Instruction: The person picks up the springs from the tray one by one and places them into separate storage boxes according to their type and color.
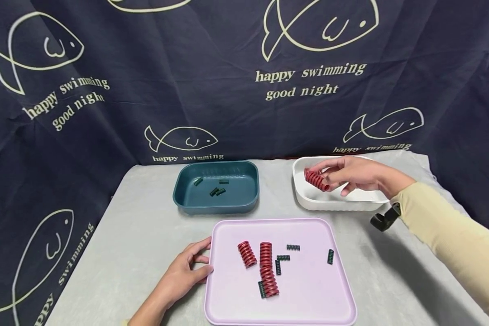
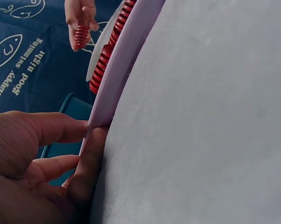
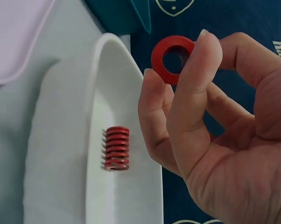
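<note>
My right hand [image 1: 352, 174] pinches a red coil spring [image 1: 316, 180] between thumb and fingers, above the white bin [image 1: 330, 203]. In the right wrist view the spring's round end [image 3: 166, 77] faces the camera, and another red spring [image 3: 117, 148] lies inside the bin. My left hand [image 1: 185, 271] grips the left rim of the lilac tray [image 1: 309, 299], with fingers at the edge on both sides in the left wrist view. On the tray lie three red springs, one [image 1: 246, 254] apart at the left, and several small dark green springs [image 1: 293, 247].
A teal bin [image 1: 216, 209] stands behind the tray on the left, with several small dark green springs [image 1: 223, 182] inside. Grey cloth [image 1: 126, 226] covers the table. A dark blue curtain [image 1: 236, 104] with fish drawings hangs behind.
</note>
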Motion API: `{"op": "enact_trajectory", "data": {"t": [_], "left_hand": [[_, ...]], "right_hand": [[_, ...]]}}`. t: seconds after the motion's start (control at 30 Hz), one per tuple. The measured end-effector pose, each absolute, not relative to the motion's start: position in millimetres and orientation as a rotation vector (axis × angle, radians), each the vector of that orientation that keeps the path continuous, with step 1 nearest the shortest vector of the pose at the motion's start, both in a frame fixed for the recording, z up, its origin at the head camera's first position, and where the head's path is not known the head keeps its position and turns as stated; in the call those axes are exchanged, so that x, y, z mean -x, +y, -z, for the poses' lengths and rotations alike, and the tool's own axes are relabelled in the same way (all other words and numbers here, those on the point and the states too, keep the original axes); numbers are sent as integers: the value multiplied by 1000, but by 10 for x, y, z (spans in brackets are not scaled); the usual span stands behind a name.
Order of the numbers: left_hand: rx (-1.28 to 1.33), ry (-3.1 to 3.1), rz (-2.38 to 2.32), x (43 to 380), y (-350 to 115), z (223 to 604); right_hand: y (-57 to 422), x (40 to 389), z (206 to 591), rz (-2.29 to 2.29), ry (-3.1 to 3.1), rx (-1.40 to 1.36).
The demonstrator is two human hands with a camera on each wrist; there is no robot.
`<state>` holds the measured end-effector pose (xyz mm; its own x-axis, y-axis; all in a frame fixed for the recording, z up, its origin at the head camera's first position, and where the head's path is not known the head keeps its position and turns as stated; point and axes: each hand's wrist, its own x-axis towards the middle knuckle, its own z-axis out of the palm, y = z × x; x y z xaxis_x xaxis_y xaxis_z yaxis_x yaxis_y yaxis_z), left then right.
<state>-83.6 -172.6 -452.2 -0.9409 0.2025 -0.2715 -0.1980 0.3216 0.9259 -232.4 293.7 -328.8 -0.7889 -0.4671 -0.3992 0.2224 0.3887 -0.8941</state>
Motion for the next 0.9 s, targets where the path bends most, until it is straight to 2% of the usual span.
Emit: {"op": "enact_trajectory", "data": {"t": [0.4,0.9], "left_hand": [[8,2246,-1649,855,-1735,4537],[-64,2192,-1734,868,-1807,4576]], "right_hand": [[3033,2680,3345,1361,1996,115],[3135,3081,3540,1162,1961,236]]}}
